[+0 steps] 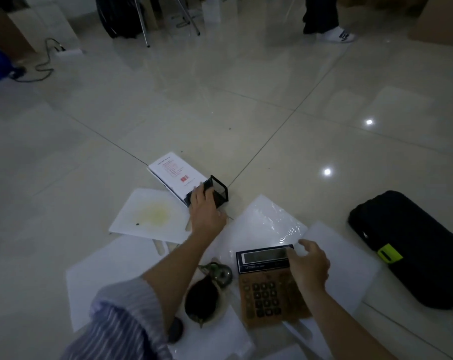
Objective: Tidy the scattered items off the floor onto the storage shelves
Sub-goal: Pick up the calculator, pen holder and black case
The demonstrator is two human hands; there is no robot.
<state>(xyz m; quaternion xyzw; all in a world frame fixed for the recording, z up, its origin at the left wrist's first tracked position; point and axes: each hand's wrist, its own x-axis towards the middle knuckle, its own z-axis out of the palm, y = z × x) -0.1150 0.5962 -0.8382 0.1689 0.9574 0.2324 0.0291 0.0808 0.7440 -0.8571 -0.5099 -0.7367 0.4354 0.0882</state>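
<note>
The black mesh pen holder (pixel 215 192) lies tipped on the tiled floor (pixel 246 87), against the near end of a white booklet (pixel 177 175). The left hand (pixel 206 213) curls round it. The right hand (pixel 310 265) grips the calculator (pixel 268 284) by its display edge. Gathering appears underway; next, lift both clear of the loose paper sheets (pixel 265 224) and carry them to shelves, not in view.

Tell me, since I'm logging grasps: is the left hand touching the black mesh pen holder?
Touching. In the head view, the left hand has fingers wrapped over the black mesh pen holder.
</note>
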